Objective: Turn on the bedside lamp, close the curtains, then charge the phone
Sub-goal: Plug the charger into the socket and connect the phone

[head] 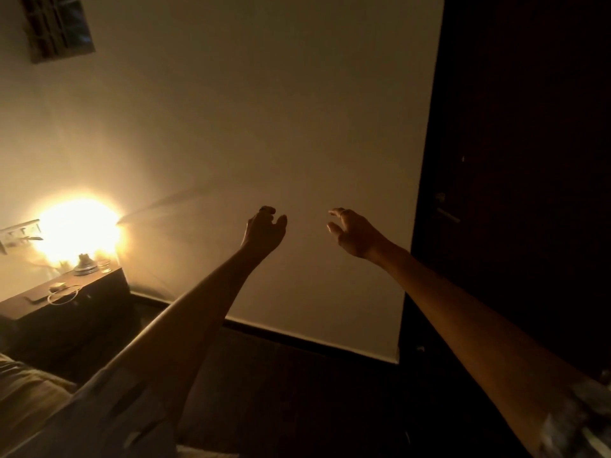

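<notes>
Yellow light comes from the bedside lamp, lit, far to the left of the left hand. Both hands are raised before the bare wall — fingers curled, grasping nothing. Right hand is near the dark door.

The lamp stands at the back of the counter in the far left, against the wall, with a glass just beside it on the right and a coiled cable nearer the counter's front. Both arms reach forward at the middle, the left hand and right hand side by side and apart before the wall. A door lies to the right, and a bed sits at the lower left.
</notes>
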Motion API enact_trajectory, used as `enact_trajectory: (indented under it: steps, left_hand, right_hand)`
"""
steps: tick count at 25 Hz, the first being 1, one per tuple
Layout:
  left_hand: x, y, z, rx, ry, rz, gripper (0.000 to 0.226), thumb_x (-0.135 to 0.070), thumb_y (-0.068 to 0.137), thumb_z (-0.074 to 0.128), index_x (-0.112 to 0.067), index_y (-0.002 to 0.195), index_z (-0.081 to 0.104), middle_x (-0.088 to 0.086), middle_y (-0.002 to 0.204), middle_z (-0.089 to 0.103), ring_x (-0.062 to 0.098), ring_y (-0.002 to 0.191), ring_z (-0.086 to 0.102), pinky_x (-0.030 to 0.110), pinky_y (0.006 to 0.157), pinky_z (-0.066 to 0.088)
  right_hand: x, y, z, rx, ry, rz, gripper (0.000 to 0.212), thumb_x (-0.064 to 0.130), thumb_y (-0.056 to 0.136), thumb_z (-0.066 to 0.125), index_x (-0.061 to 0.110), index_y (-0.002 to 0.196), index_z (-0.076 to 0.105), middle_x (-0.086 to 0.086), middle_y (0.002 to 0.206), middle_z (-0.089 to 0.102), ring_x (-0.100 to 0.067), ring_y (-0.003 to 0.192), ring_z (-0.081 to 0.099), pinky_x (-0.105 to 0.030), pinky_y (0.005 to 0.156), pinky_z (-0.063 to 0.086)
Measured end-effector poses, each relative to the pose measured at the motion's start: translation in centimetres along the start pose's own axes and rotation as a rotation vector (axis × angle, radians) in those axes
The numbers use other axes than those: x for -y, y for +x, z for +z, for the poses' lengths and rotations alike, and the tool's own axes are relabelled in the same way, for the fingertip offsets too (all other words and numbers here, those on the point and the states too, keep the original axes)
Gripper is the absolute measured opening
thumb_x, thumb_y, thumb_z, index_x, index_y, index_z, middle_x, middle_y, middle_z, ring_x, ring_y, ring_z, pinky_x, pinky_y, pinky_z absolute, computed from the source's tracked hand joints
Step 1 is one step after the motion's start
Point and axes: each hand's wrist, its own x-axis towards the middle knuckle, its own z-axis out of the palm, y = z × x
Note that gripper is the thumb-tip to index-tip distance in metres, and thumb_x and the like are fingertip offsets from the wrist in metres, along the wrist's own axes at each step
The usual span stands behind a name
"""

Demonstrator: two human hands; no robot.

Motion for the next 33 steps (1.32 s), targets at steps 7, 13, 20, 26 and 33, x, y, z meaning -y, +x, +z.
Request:
enact_trajectory:
  steps: [7,13,20,26,33]
  left_hand:
    - [4.8,11.5,3.5,-0.075,-0.011,-0.039,0.047,-0.03,0.093,0.051,-0.01,0.134,0.039,0.017,0.136,0.051,0.029,0.117,0.055,0.027,0.081,0.041]
    - [8.9,24.2,4.2,-0.174,0.073,-0.094,0.043,-0.03,0.093,0.051,-0.008,0.13,0.046,0.016,0.133,0.055,0.028,0.117,0.056,0.026,0.085,0.04]
    - [16.8,35.2,3.7,-0.327,0.141,-0.25,0.04,-0.03,0.093,0.051,-0.008,0.126,0.049,0.014,0.127,0.06,0.027,0.115,0.058,0.027,0.09,0.04]
    - [24.7,41.1,0.6,-0.438,0.211,-0.37,0.039,-0.026,0.092,0.053,-0.003,0.123,0.051,0.017,0.124,0.061,0.03,0.116,0.057,0.034,0.101,0.038]
    - [33.9,49.9,-9.7,-0.538,0.331,-0.452,0.038,-0.025,0.092,0.049,-0.003,0.123,0.051,0.015,0.129,0.057,0.029,0.116,0.055,0.031,0.097,0.04]
  right_hand:
    - [-3.9,13.7,4.9,0.033,0.046,-0.067,0.048,0.026,0.1,0.034,0.004,0.142,0.033,-0.014,0.151,0.035,-0.024,0.14,0.031,-0.029,0.113,0.023]
    - [-5.3,28.6,7.8,0.092,0.098,-0.177,0.049,0.028,0.1,0.031,0.005,0.144,0.03,-0.013,0.152,0.033,-0.024,0.14,0.031,-0.03,0.113,0.024]
    - [-5.5,44.6,14.1,0.206,0.139,-0.312,0.049,0.028,0.1,0.035,0.007,0.143,0.031,-0.014,0.15,0.036,-0.026,0.138,0.036,-0.031,0.111,0.028]
    - [-1.0,54.2,23.7,0.318,0.202,-0.436,0.048,0.024,0.098,0.041,0.006,0.141,0.034,-0.015,0.148,0.039,-0.027,0.137,0.036,-0.032,0.112,0.029]
    - [8.1,66.6,33.6,0.4,0.245,-0.557,0.049,0.019,0.096,0.046,0.006,0.142,0.034,-0.015,0.148,0.039,-0.028,0.137,0.037,-0.031,0.111,0.03]
